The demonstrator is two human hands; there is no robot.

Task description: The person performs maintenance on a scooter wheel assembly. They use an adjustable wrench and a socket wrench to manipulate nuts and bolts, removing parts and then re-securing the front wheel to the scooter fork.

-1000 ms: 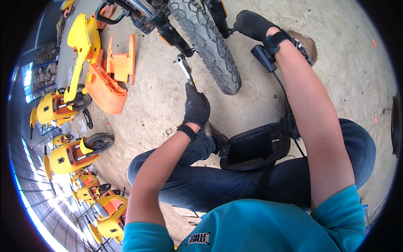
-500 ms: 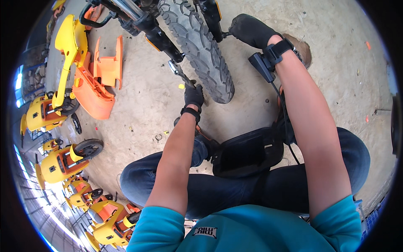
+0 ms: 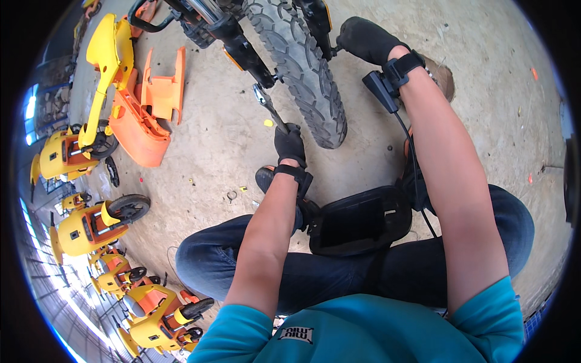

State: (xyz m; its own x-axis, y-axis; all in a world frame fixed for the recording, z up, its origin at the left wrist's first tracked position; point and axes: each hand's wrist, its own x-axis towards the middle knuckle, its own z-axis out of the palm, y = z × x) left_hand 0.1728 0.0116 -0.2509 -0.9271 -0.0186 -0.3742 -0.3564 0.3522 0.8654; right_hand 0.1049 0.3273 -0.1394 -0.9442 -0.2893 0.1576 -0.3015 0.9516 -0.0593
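left hand grips a wrench set at the axle beside the tyre; right hand rests behind the tyre, its grip unclear.

Metal wrench, slim, silver, tilted diagonally, head up at axle of black knobby tyre, handle end down in gloved left hand. Tyre upright on concrete floor, tread facing camera.

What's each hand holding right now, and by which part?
The left hand grips a wrench by its handle end. The right hand rests beside the tyre; its grip cannot be told.
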